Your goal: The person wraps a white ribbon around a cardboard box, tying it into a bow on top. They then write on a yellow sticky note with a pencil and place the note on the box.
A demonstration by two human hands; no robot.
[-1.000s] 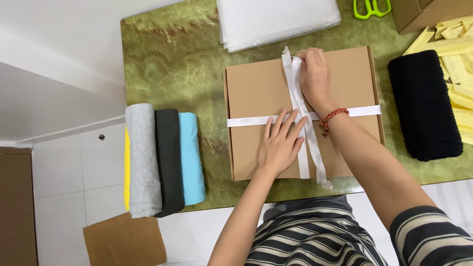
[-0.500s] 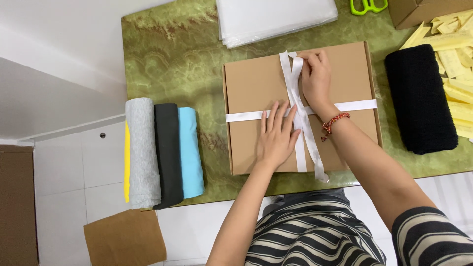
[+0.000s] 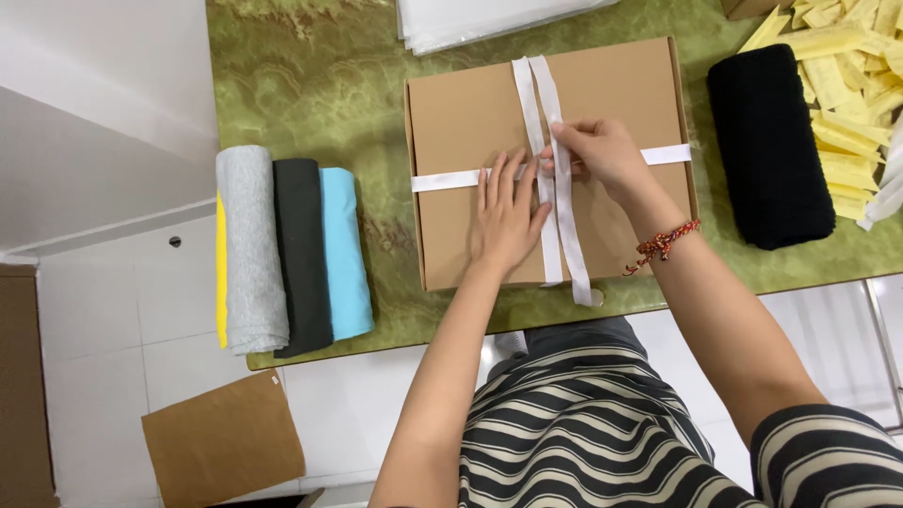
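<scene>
Both hands work at the ribbon crossing: left hand [image 3: 508, 212] lies flat and open, pressing the white ribbon [image 3: 555, 235] on the flat brown cardboard box [image 3: 461, 113] on the green marbled bench [image 3: 310, 85]; right hand [image 3: 602, 155] pinches the ribbon strands. Knotting seems underway, needing steady tension.

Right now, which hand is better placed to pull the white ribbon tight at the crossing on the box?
Right. The right hand already pinches the white ribbon at the crossing, so it can likely pull. The left hand lies flat on the cardboard box, fingers spread, holding it down.
</scene>
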